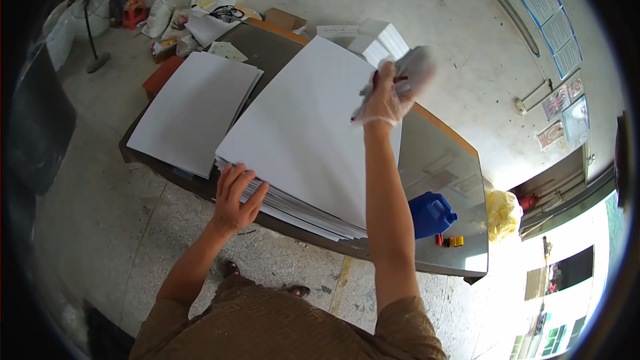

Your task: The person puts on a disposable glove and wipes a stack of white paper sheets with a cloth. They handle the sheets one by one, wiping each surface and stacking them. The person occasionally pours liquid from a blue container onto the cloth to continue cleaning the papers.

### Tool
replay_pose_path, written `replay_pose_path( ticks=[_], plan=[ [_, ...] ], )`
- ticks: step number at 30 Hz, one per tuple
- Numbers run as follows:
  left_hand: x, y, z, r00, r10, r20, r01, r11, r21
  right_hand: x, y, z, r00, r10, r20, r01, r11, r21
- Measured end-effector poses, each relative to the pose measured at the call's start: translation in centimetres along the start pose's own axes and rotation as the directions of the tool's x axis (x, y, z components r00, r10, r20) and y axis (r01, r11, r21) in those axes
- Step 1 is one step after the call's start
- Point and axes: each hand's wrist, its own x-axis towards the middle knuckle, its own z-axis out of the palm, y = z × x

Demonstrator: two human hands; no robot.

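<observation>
A tall stack of large white sheets lies in the middle of the table. My bare left hand rests with fingers spread on the stack's near left edge. My right hand, in a clear thin plastic glove, is closed around a grey cloth that is smeared by motion. It is over the stack's far right side; whether the cloth touches the top sheet, I cannot tell. A second, lower stack of white sheets lies to the left on the same table.
On the table's right part are a blue plastic jug and a small yellow-and-black object. A white box-like block stands at the back by the wall. A yellow bag sits past the right edge. A fan and clutter are far left.
</observation>
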Motion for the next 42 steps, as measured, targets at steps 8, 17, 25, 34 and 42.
replay_pose_path(
  ticks=[8,17,25,34,42],
  plan=[
    [0.2,-0.8,0.0,0.999,-0.025,-0.029,0.024,0.999,-0.047,2.0,-2.0,1.8,0.965,0.256,0.06,-0.262,0.946,0.192],
    [2.4,-0.9,-1.1,0.999,-0.045,0.026,0.046,0.999,-0.015,2.7,5.9,-2.5,0.792,0.262,0.552,-0.604,0.468,0.645],
    [2.6,-0.1,-1.2,0.996,-0.089,0.007,0.088,0.996,0.021,5.5,1.7,-2.4,0.768,0.243,0.593,-0.617,0.531,0.581],
    [2.9,0.4,-0.8,0.996,-0.088,-0.027,0.09,0.991,0.097,7.0,1.0,-1.7,0.701,0.182,0.69,-0.681,0.458,0.571],
    [2.8,1.3,-1.4,0.995,-0.103,0.013,0.102,0.991,0.091,9.1,2.4,0.9,0.513,0.076,0.855,-0.795,0.417,0.44]
  ],
)
